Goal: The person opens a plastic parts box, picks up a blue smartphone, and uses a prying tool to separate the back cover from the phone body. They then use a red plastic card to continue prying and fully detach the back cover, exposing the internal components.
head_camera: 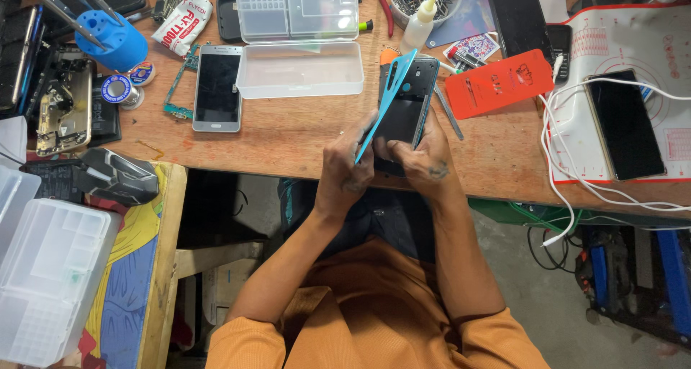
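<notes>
Both hands are gripping a dark phone (404, 113) just above the wooden bench's (288, 135) near edge: the left hand (347, 169) is pinching its teal back cover (387, 102), lifted away at an angle, while the right hand (425, 149) is clasping the phone's body.

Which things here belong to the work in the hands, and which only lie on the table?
In hand:
left hand
right hand
teal back cover
dark phone

Lying about:
silver phone
clear plastic box
red card
glue bottle
blue tool stand
</notes>
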